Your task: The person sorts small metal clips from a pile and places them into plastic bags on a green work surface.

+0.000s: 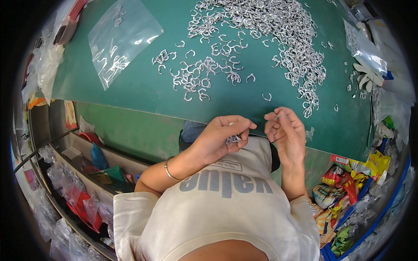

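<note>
My left hand (224,135) is closed around several silver-grey C-shaped rings (234,138), which show between its curled fingers. Beside it, my right hand (287,132) holds its thumb and fingertips pinched together. A small grey bit shows at those fingertips, too little of it to name. Both hands hover apart at the near edge of a green tabletop (130,98). Just beyond the right hand lies a single C-shaped ring (267,97). A looser cluster of the same rings (204,71) spreads left of it, and a large heap of rings (270,19) covers the far middle and right.
A clear plastic bag (122,43) with a few rings lies flat at the far left. On the right edge are a white glove (369,77) and plastic packaging (363,45). An open drawer (104,150) sits lower left; colourful packets (335,187) fill a bin lower right.
</note>
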The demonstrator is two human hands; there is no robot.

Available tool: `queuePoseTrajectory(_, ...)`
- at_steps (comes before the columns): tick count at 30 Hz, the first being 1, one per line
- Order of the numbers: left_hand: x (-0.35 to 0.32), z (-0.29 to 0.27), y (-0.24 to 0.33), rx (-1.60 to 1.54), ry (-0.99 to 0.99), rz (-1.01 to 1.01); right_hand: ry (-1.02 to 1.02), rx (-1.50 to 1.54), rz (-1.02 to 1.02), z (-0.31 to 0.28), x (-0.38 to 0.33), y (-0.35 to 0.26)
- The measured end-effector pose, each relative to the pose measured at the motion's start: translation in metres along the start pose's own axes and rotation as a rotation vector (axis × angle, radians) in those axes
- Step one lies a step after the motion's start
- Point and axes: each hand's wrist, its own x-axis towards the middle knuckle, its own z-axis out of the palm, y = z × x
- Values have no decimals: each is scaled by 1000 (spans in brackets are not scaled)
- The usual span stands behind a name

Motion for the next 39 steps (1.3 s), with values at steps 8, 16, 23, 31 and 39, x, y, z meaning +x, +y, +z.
queuePoseTrajectory(8, 7, 14, -3, 286, 112, 214, -58, -127, -12, 6, -4, 14)
queuePoseTrajectory(16, 11, 18, 1, 382, 220, 219, 29, -560, -463, 3, 2, 13)
queuePoseTrajectory(23, 13, 14, 5, 389, 296, 284, 191, -1357, -833, -5, 27, 12)
queuePoseTrajectory(31, 10, 16, 10, 381, 284, 317, 196, -1366, -961, -8, 31, 15)
queuePoseTrajectory(39, 9, 13, 11, 392, 327, 333, 81, -1435, -970, -6, 36, 8)
